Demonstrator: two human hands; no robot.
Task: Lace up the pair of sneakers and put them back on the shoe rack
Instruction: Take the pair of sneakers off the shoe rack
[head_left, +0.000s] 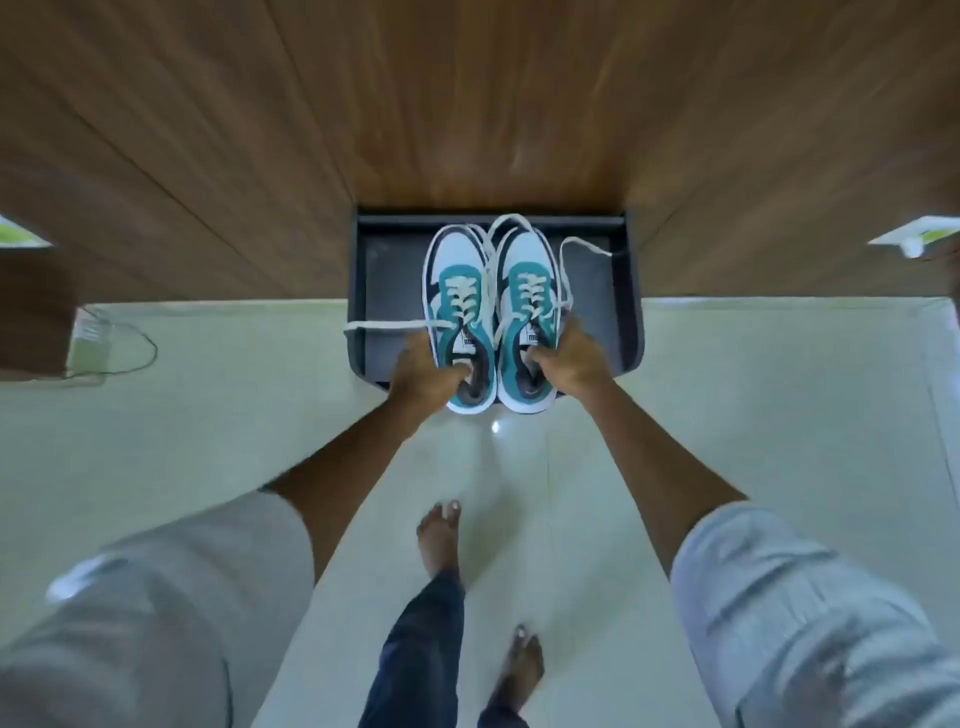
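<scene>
Two teal, white and dark sneakers with cream laces are side by side, toes pointing away from me, over the dark shoe rack tray (597, 291). My left hand (421, 374) grips the left sneaker (457, 291) at its collar. My right hand (574, 358) grips the right sneaker (524, 280) the same way. Both shoes are laced through the eyelets, and loose lace ends (384, 325) trail out to the left, over the toes and to the right. Whether the soles touch the tray I cannot tell.
The tray pulls out from a wooden cabinet (467, 104) that fills the far side. Pale floor tiles (208, 441) spread around me, and my bare feet (439, 535) stand just behind the tray. A cable and a small box (93, 343) lie at the left.
</scene>
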